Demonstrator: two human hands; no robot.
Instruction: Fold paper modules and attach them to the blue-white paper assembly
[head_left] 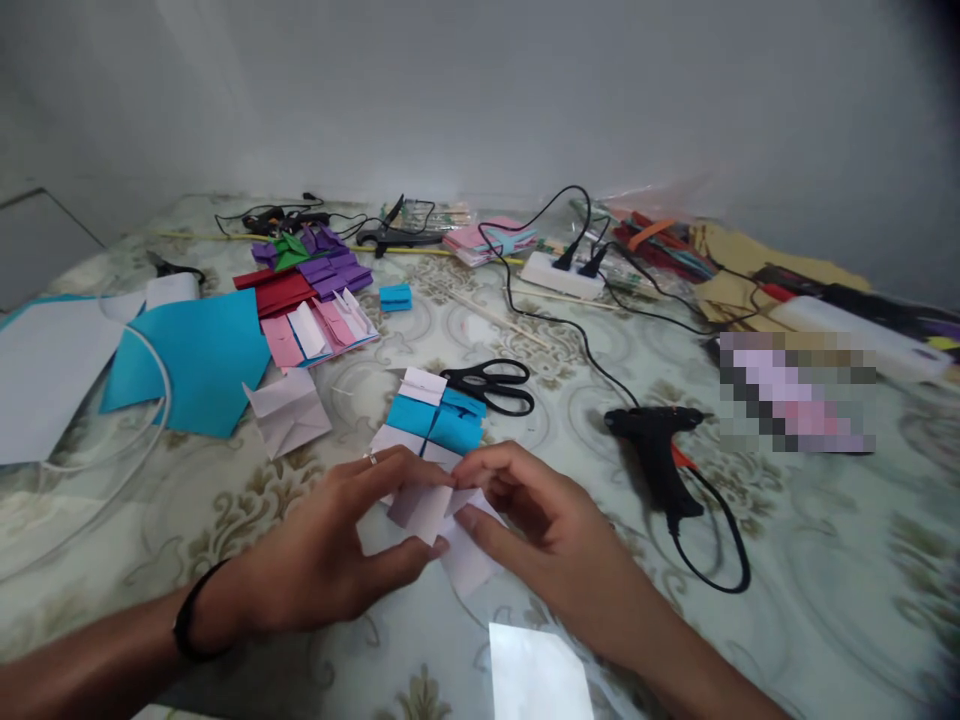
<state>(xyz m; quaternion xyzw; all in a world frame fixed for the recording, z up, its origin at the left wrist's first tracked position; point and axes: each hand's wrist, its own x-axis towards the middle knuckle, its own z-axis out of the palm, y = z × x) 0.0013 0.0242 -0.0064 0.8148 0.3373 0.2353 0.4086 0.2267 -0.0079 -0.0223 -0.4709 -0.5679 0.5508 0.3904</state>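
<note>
Between my two hands is a pale pinkish-white piece of folded paper (469,550), with creases and flaps standing up. My left hand (352,530) pinches its left flap between thumb and fingers. On the other side, my right hand (532,520) grips the paper with its thumb and bent fingers. Just beyond my fingertips lie folded blue and white paper pieces (450,425), partly hidden by my hands. Black-handled scissors (487,385) rest behind those pieces, their blades mostly covered. A creased pale paper square (289,412) lies to the left of them.
At right lies a black glue gun (656,455), its cord running to a white power strip (562,275). Blue sheets (195,365) and a white cable (161,390) are at left. Folded red, purple and pink papers (315,330) sit farther back. A white sheet (540,675) lies near the front.
</note>
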